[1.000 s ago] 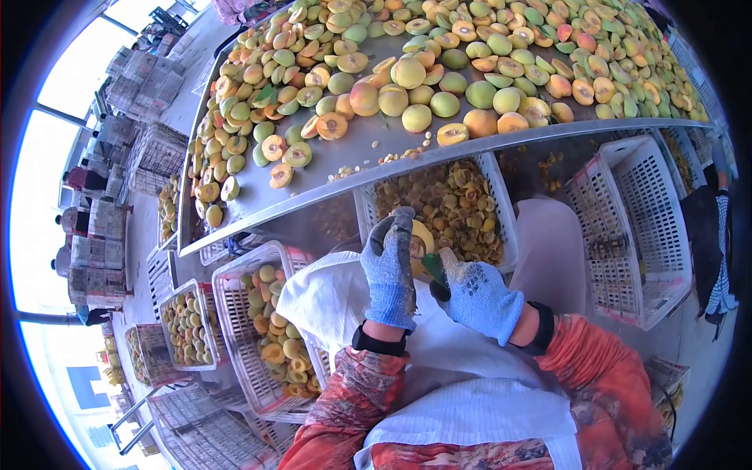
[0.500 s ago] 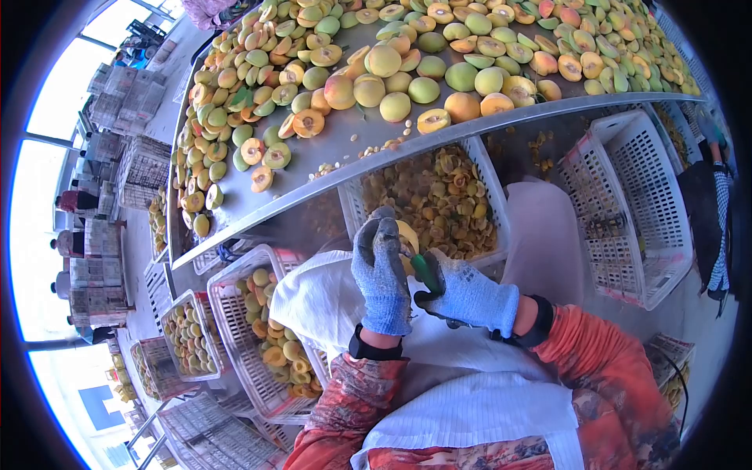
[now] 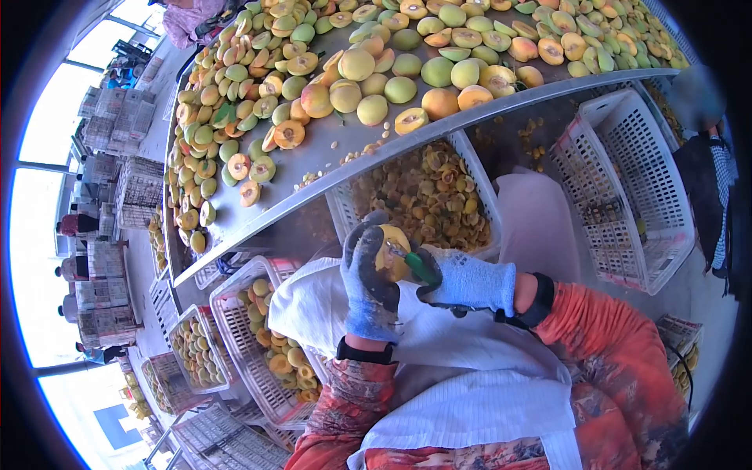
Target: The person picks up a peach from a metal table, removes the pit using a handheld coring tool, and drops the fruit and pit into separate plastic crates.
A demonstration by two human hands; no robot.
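Note:
In my gloved left hand [image 3: 370, 274] is a yellow peach half [image 3: 391, 249], gripped with its cut face toward my right hand. My gloved right hand [image 3: 462, 283] is wrapped round the green handle of a small metal-tipped tool [image 3: 421, 268]. The metal tip meets the cut face of the peach; its exact shape is too small to make out. Both blue gloves are stained dark at the fingers. Below and beyond my hands stands a white crate [image 3: 479, 176] holding brownish peach scraps [image 3: 427, 192].
A metal table [image 3: 274, 188] carries many whole and halved peaches [image 3: 356, 64], with small pale pits near its raised edge. Crates of peaches [image 3: 254, 352] stand on my left. White basket crates [image 3: 627, 188] stand at right. Other people and stacked crates [image 3: 117, 110] are farther off.
My left hand has turned the peach half so that its cut face shows. The tool's metal tip now shows against the fruit. The whole view has shifted slightly.

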